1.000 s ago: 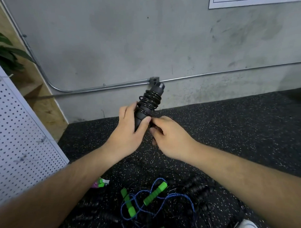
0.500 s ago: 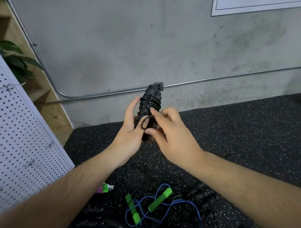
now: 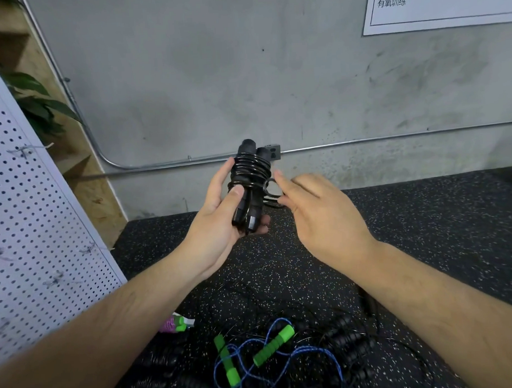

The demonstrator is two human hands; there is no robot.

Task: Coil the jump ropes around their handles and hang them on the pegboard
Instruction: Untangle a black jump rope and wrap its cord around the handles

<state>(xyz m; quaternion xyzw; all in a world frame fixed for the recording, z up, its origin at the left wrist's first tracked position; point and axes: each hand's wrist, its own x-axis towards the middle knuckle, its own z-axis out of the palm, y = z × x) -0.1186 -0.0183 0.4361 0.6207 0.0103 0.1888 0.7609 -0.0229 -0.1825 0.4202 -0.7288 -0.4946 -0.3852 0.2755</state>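
Observation:
My left hand [image 3: 218, 221] grips a black jump rope [image 3: 250, 176], its two handles held together upright with the cord coiled tightly round their upper half. My thumb presses on the lower coils. My right hand [image 3: 322, 217] is just to the right of the bundle and pinches a small loose loop of the black cord [image 3: 270, 187] that sticks out from the coil. The white pegboard [image 3: 32, 230] leans at the left, with wire hooks on it.
On the speckled black floor mat [image 3: 424, 217] below my arms lie a blue rope with green handles [image 3: 272, 350], several tangled black ropes [image 3: 350, 338] and a purple-green handle [image 3: 175, 324]. A grey wall with a metal conduit [image 3: 363, 142] stands behind; a plant [image 3: 40, 105] sits left.
My right hand has drawn away to the right of the bundle, pulling a small loop of cord out with it. The handles have tipped more upright in my left hand.

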